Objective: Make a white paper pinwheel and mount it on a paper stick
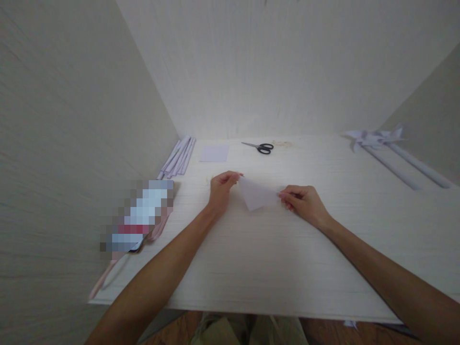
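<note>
A small sheet of white paper [256,195] is held up between my two hands, above the white table. It looks folded into a triangle, with one point hanging down toward me. My left hand [222,190] pinches its left corner between thumb and fingers. At the right corner, my right hand [302,201] grips the paper in the same way. Behind the paper lie scissors [264,149] with black handles, shut, blades pointing left. To their left is a flat square of pale paper [214,153].
Several rolled paper sticks [179,155] lie at the back left. A pixelated phone [143,215] with a pink strap [104,275] rests near the left wall. Paper pinwheels [373,138] on rolled sticks [391,167] lie at the back right. Walls enclose the table [258,273].
</note>
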Motion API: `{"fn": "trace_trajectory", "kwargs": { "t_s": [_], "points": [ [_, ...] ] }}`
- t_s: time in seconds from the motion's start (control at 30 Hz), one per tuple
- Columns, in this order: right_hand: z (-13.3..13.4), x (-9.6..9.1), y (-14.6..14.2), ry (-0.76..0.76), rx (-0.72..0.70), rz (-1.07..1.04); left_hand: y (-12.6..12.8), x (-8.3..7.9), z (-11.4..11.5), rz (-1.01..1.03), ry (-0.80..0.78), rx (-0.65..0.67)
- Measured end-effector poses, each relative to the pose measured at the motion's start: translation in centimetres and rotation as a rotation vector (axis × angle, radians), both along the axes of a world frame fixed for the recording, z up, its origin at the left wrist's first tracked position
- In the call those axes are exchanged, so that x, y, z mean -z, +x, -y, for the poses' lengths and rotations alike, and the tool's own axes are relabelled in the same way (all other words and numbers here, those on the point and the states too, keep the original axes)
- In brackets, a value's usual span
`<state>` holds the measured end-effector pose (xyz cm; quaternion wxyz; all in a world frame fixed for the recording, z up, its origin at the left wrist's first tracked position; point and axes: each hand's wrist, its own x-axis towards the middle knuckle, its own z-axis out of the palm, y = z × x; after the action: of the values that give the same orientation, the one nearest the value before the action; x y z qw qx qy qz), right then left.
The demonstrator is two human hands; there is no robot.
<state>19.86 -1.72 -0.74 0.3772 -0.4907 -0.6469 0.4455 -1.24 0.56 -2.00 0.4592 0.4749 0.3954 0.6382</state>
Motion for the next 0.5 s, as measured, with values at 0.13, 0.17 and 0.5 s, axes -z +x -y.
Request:
{"fn": "trace_trajectory", "kwargs": {
  "t_s": [0.13,0.17,0.5],
  "points": [
    [0.3,0.0,0.1,0.158,-0.028,0.109,0.3,-0.4,0.3,0.051,-0.049,0.025],
    [0.4,-0.1,0.1,0.216,-0.037,0.156,0.5,-0.5,0.4,0.068,-0.062,0.044],
    [0.0,-0.6,0.3,0.432,-0.245,0.180,1.2,-1.1,1.3,0.118,-0.149,0.201]
  ]
}}
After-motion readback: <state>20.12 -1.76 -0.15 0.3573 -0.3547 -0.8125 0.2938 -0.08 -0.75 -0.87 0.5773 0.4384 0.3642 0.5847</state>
